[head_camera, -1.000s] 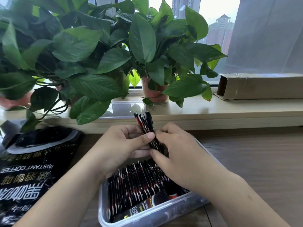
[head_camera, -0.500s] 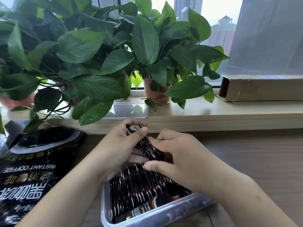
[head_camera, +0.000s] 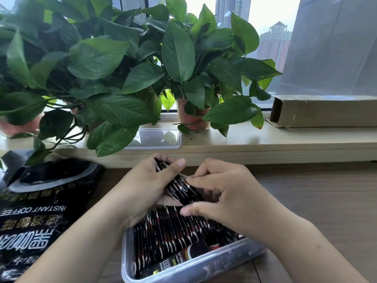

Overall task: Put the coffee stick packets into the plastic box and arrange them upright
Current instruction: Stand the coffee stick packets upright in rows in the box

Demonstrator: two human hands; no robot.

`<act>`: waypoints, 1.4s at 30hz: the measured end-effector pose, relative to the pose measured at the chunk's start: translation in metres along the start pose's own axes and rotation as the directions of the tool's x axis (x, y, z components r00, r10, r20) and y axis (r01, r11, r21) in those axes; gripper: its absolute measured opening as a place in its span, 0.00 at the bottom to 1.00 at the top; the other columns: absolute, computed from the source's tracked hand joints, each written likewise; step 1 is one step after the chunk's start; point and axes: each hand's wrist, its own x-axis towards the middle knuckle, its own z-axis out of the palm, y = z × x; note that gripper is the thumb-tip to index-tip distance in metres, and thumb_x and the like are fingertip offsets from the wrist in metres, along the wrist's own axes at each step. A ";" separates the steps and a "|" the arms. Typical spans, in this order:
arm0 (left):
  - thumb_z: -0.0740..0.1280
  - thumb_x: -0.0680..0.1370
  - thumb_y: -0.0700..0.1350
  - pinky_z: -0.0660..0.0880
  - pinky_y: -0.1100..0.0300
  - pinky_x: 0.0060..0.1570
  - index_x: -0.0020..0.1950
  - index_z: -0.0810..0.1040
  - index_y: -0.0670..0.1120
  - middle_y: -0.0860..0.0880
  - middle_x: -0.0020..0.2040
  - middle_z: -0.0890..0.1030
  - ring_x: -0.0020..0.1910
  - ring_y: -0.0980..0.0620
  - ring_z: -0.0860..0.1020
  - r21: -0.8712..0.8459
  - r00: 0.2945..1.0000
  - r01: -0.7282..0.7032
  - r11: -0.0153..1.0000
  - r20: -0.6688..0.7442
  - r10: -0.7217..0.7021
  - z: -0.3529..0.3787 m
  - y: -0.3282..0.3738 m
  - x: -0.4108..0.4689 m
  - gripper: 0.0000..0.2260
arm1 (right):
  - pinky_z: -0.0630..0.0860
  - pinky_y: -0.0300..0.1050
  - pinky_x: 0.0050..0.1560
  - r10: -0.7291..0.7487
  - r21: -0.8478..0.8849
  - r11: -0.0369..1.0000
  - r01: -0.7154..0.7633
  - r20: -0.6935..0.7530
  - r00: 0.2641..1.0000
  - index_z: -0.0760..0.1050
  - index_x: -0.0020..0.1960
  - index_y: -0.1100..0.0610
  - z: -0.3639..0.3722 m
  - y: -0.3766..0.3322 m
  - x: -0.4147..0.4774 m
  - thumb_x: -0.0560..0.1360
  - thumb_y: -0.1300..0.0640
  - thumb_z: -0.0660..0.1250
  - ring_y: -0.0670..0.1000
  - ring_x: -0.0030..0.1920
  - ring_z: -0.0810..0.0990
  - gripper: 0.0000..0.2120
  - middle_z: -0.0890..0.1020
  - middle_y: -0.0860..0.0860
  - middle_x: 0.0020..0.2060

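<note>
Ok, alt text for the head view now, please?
The left hand and right hand grip a bundle of coffee stick packets over a clear plastic box holding rows of standing packets. An instant coffee bag lies left; potted plants line the sill.

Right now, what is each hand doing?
Left hand: holding a bundle of slim black foil coffee stick packets.
Right hand: pinching that same bundle.

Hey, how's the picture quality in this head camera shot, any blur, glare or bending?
Head view: the sky behind the plants is blown out to white; the windowsill bows slightly from wide-angle distortion; the instant coffee bag at the left edge looks smeared; the left hand, right hand and the bundle of coffee stick packets they grip are fairly sharp.
</note>
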 end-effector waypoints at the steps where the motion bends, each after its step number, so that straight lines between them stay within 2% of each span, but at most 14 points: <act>1: 0.67 0.76 0.48 0.79 0.60 0.27 0.59 0.71 0.37 0.41 0.38 0.85 0.31 0.50 0.84 0.008 1.000 -0.007 1.000 0.010 0.007 0.001 0.001 -0.001 0.18 | 0.71 0.33 0.38 -0.024 -0.016 1.000 0.024 -0.016 1.000 0.85 0.54 0.56 0.001 -0.001 0.000 0.68 0.39 0.73 0.44 0.36 0.74 0.23 0.77 0.45 0.41; 4: 0.64 0.75 0.53 0.82 0.58 0.32 0.59 0.71 0.39 0.42 0.39 0.86 0.36 0.51 0.85 0.013 0.998 -0.034 0.999 0.057 0.034 0.003 0.004 -0.004 0.20 | 0.67 0.27 0.39 -0.055 -0.019 0.998 0.054 -0.065 0.996 0.83 0.58 0.59 0.005 -0.003 0.000 0.73 0.46 0.73 0.43 0.35 0.72 0.20 0.76 0.46 0.41; 7: 0.64 0.73 0.55 0.82 0.57 0.32 0.58 0.69 0.41 0.49 0.34 0.84 0.34 0.54 0.84 0.041 0.995 -0.102 0.994 0.029 0.100 0.005 0.007 -0.006 0.21 | 0.72 0.32 0.44 -0.067 -0.093 0.994 0.059 -0.086 0.994 0.81 0.59 0.62 0.011 -0.005 0.000 0.75 0.51 0.69 0.44 0.39 0.74 0.18 0.76 0.49 0.44; 11: 0.61 0.73 0.58 0.76 0.64 0.24 0.56 0.68 0.44 0.54 0.26 0.80 0.25 0.58 0.79 0.190 0.988 -0.149 0.971 -0.001 0.152 0.009 0.006 -0.008 0.20 | 0.74 0.41 0.40 -0.028 -0.263 0.965 -0.003 -0.113 0.993 0.81 0.48 0.61 0.023 -0.013 0.001 0.75 0.47 0.65 0.48 0.37 0.73 0.16 0.74 0.50 0.41; 16: 0.67 0.74 0.54 0.81 0.57 0.31 0.54 0.72 0.45 0.44 0.36 0.85 0.31 0.47 0.84 -0.062 0.998 -0.052 0.997 -0.025 0.051 0.004 0.006 -0.001 0.15 | 0.75 0.41 0.43 -0.013 -0.135 0.991 -0.012 -0.179 0.984 0.83 0.50 0.58 0.014 -0.002 0.002 0.74 0.55 0.68 0.48 0.39 0.77 0.10 0.77 0.49 0.41; 19: 0.70 0.71 0.50 0.82 0.59 0.34 0.59 0.77 0.46 0.40 0.44 0.86 0.37 0.44 0.86 -0.076 0.998 -0.033 0.997 0.059 0.037 -0.003 0.009 -0.001 0.18 | 0.75 0.36 0.48 -0.014 -0.032 0.999 0.010 -0.145 0.989 0.82 0.60 0.51 -0.001 0.002 0.000 0.74 0.56 0.71 0.45 0.45 0.79 0.14 0.79 0.45 0.45; 22: 0.70 0.70 0.49 0.83 0.61 0.37 0.53 0.80 0.41 0.37 0.46 0.86 0.42 0.44 0.87 -0.083 0.990 -0.037 0.996 0.134 0.047 -0.002 0.009 -0.004 0.16 | 0.75 0.38 0.53 0.008 0.036 0.999 -0.003 -0.144 0.990 0.80 0.64 0.48 -0.007 0.005 0.000 0.74 0.58 0.72 0.44 0.50 0.80 0.19 0.80 0.42 0.48; 25: 0.69 0.72 0.49 0.83 0.60 0.38 0.50 0.79 0.38 0.37 0.46 0.86 0.42 0.45 0.87 -0.110 0.992 -0.065 0.992 0.104 0.076 0.001 0.007 -0.002 0.15 | 0.76 0.42 0.50 0.011 0.005 1.000 -0.010 -0.139 0.990 0.79 0.66 0.50 -0.003 0.005 -0.001 0.76 0.55 0.69 0.46 0.49 0.79 0.18 0.78 0.43 0.49; 29: 0.67 0.72 0.53 0.82 0.59 0.33 0.51 0.78 0.40 0.39 0.41 0.86 0.37 0.46 0.86 -0.098 0.995 -0.099 0.990 0.001 0.099 0.005 0.006 -0.001 0.17 | 0.74 0.38 0.42 0.014 -0.101 0.995 -0.023 -0.091 0.996 0.77 0.67 0.51 0.001 0.004 -0.002 0.77 0.52 0.65 0.44 0.42 0.74 0.19 0.74 0.45 0.49; 32: 0.67 0.77 0.47 0.81 0.60 0.30 0.51 0.76 0.43 0.42 0.35 0.84 0.32 0.47 0.85 -0.080 0.994 -0.109 0.991 -0.040 0.106 0.005 0.004 0.001 0.09 | 0.76 0.43 0.48 0.030 -0.079 0.996 -0.032 -0.019 0.999 0.76 0.67 0.50 0.000 -0.002 -0.002 0.77 0.45 0.63 0.46 0.46 0.76 0.20 0.73 0.43 0.50; 34: 0.66 0.80 0.43 0.80 0.60 0.29 0.47 0.75 0.43 0.42 0.34 0.83 0.31 0.47 0.84 -0.084 0.994 -0.099 0.992 -0.056 0.095 0.002 0.002 0.003 0.04 | 0.74 0.36 0.49 0.114 -0.013 0.993 -0.113 0.027 0.993 0.76 0.68 0.49 -0.008 -0.007 -0.002 0.77 0.38 0.60 0.43 0.49 0.77 0.24 0.74 0.40 0.50; 36: 0.66 0.80 0.43 0.81 0.58 0.31 0.45 0.74 0.42 0.40 0.35 0.83 0.32 0.46 0.85 -0.089 0.994 -0.089 0.992 -0.074 0.082 -0.001 0.002 0.005 0.06 | 0.74 0.34 0.44 0.253 0.079 0.964 -0.253 0.017 0.967 0.81 0.59 0.49 -0.024 -0.008 -0.001 0.76 0.36 0.57 0.40 0.44 0.79 0.24 0.80 0.41 0.46; 39: 0.67 0.80 0.43 0.82 0.58 0.32 0.43 0.74 0.42 0.40 0.37 0.83 0.33 0.46 0.85 -0.042 0.995 -0.076 0.996 -0.066 0.073 -0.004 0.001 0.006 0.08 | 0.76 0.42 0.34 0.504 0.216 0.835 -0.506 0.068 0.861 0.84 0.34 0.58 -0.050 -0.004 -0.005 0.80 0.46 0.61 0.46 0.28 0.80 0.24 0.84 0.53 0.30; 42: 0.67 0.79 0.44 0.82 0.57 0.32 0.43 0.74 0.42 0.42 0.35 0.83 0.32 0.47 0.84 -0.007 0.997 -0.064 0.998 -0.042 0.064 -0.005 0.000 0.006 0.07 | 0.77 0.40 0.32 0.602 0.040 0.773 -0.633 0.267 0.753 0.82 0.30 0.61 -0.057 -0.007 -0.015 0.79 0.50 0.63 0.48 0.26 0.80 0.24 0.83 0.55 0.26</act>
